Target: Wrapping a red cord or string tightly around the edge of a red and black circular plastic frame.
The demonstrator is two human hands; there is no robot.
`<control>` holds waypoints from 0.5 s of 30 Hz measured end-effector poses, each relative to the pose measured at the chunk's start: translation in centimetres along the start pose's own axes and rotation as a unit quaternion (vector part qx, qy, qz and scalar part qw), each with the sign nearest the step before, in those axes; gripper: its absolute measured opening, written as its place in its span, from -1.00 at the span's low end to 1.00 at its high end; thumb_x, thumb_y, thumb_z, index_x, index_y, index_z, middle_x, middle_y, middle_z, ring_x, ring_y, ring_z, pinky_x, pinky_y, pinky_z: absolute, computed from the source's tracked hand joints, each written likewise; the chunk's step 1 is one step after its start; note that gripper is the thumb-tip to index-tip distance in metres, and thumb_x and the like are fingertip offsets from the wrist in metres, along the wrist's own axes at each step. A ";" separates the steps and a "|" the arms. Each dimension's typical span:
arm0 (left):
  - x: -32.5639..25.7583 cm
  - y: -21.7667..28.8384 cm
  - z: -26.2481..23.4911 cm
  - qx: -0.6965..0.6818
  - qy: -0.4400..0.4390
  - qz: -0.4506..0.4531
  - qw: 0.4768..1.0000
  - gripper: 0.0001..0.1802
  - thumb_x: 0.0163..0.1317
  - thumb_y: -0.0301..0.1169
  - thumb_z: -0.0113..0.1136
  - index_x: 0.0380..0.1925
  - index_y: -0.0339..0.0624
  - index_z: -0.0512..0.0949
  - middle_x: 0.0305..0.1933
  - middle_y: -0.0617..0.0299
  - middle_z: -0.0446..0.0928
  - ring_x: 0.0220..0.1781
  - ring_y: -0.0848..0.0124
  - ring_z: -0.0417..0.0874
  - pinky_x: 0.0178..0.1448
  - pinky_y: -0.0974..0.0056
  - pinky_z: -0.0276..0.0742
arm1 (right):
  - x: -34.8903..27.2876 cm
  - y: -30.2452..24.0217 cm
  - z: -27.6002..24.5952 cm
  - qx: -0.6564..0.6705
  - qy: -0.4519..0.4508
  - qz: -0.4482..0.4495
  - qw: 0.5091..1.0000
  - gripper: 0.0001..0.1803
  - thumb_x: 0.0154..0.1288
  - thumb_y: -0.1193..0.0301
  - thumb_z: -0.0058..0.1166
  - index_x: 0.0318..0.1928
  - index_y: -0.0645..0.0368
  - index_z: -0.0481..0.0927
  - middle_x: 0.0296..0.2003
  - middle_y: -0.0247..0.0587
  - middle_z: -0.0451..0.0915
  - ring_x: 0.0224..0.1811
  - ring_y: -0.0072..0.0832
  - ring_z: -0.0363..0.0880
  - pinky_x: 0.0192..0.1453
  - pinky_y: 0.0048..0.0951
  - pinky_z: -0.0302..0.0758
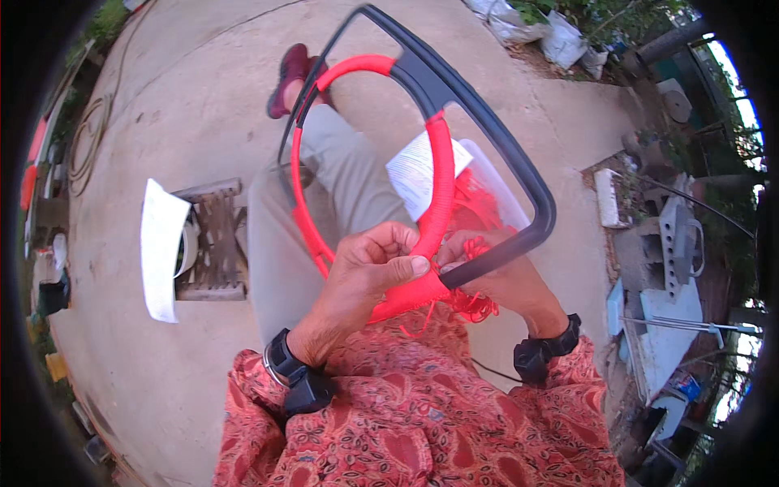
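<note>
Both of my hands close on a dark grey frame [487, 122] that rests on my lap, its ring partly wrapped in bright red cord [438, 187]. My left hand [369, 272] is curled almost shut, thumb and fingers pinching the wrapped part at the frame's lower corner, the thumb tip lying flat on the red winding. My right hand [495, 280] grips the same corner from the other side, fingers folded tight around the bare grey bar and a loose tangle of red cord that spills beneath it. Behind the frame, on my right thigh, sits a clear plastic bag [479, 174] holding more red cord and a white paper slip [418, 170]. Each wrist carries a black band, and my patterned red sleeves [406, 414] fill the lower edge. One maroon shoe [290, 77] shows on the concrete floor [195, 89] ahead. To my left stands a small wooden stool [211, 239] with a white sheet [161, 243] beside it.
</note>
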State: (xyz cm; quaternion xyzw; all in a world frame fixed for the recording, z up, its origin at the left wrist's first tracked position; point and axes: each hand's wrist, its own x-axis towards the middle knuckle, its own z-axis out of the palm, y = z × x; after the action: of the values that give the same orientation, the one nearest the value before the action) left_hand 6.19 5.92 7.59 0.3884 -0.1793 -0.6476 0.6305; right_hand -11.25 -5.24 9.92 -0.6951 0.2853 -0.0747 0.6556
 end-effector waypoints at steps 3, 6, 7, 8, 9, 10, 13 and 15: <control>1.9 -1.8 0.7 0.020 -0.022 -0.053 0.998 -0.90 0.19 -0.57 0.20 -0.29 -0.27 0.52 -0.35 0.31 0.56 -0.38 0.59 0.57 -0.31 0.49 0.48 | -2.1 2.9 -1.2 0.145 0.015 0.113 0.983 -0.77 0.12 0.47 0.26 -0.18 0.21 0.59 -0.33 -0.46 0.56 -0.30 -0.72 0.46 -0.22 -0.63 0.41; 3.7 -3.6 1.0 0.040 -0.012 -0.104 0.994 -0.92 0.20 -0.57 0.18 -0.30 -0.28 0.52 -0.35 0.28 0.57 -0.38 0.57 0.58 -0.32 0.47 0.50 | -3.5 4.8 -2.0 0.175 0.051 0.146 0.972 -0.72 0.16 0.42 0.23 -0.11 0.22 0.60 -0.33 -0.46 0.57 -0.30 -0.72 0.47 -0.21 -0.64 0.42; 4.1 -4.2 0.9 0.037 -0.017 -0.108 0.993 -0.92 0.20 -0.57 0.18 -0.30 -0.28 0.52 -0.35 0.28 0.57 -0.38 0.57 0.58 -0.32 0.47 0.50 | -3.9 4.9 -1.9 0.162 0.082 0.134 0.974 -0.68 0.19 0.39 0.21 -0.05 0.22 0.60 -0.32 -0.48 0.58 -0.29 -0.73 0.48 -0.20 -0.64 0.43; 4.5 -4.8 0.7 0.034 -0.007 -0.111 0.993 -0.93 0.21 -0.57 0.18 -0.30 -0.28 0.52 -0.36 0.28 0.57 -0.39 0.56 0.58 -0.32 0.46 0.51 | -4.2 5.0 -2.2 0.161 0.086 0.136 0.974 -0.68 0.19 0.39 0.21 -0.05 0.22 0.60 -0.32 -0.48 0.58 -0.29 -0.73 0.48 -0.20 -0.64 0.43; 4.8 -5.3 0.5 0.032 0.003 -0.114 0.993 -0.94 0.22 -0.56 0.17 -0.30 -0.28 0.52 -0.37 0.27 0.57 -0.40 0.55 0.58 -0.33 0.45 0.51 | -4.4 5.2 -2.5 0.162 0.096 0.159 0.969 -0.68 0.20 0.38 0.21 -0.05 0.23 0.60 -0.30 -0.48 0.58 -0.27 -0.74 0.48 -0.18 -0.63 0.43; 5.1 -5.8 0.3 0.031 0.002 -0.116 0.993 -0.94 0.22 -0.56 0.17 -0.30 -0.28 0.52 -0.37 0.27 0.57 -0.40 0.55 0.58 -0.33 0.45 0.51 | -4.5 5.4 -2.8 0.163 0.105 0.182 0.964 -0.69 0.20 0.38 0.21 -0.05 0.23 0.60 -0.27 -0.48 0.59 -0.25 -0.74 0.48 -0.17 -0.63 0.43; 5.5 -6.7 -0.1 0.096 -0.008 -0.175 0.980 -0.94 0.21 -0.56 0.17 -0.31 -0.27 0.54 -0.40 0.27 0.57 -0.43 0.53 0.59 -0.34 0.44 0.53 | -5.2 6.1 -2.6 0.117 0.110 0.163 0.973 -0.72 0.21 0.39 0.21 -0.08 0.22 0.60 -0.29 -0.50 0.58 -0.27 -0.75 0.47 -0.18 -0.63 0.43; 5.5 -7.3 -0.5 0.141 -0.024 -0.184 0.972 -0.94 0.21 -0.53 0.19 -0.32 -0.28 0.56 -0.41 0.26 0.58 -0.45 0.52 0.59 -0.33 0.42 0.53 | -5.6 7.4 -2.4 0.135 0.110 0.158 0.972 -0.73 0.22 0.39 0.20 -0.09 0.23 0.60 -0.29 -0.50 0.57 -0.29 -0.75 0.45 -0.19 -0.63 0.43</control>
State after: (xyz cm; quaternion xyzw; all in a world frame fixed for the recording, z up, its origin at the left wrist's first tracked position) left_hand 2.16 1.83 0.47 0.4839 -0.2092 -0.7301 0.4348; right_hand -19.21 -4.34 4.67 -0.5336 0.4495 -0.0839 0.7115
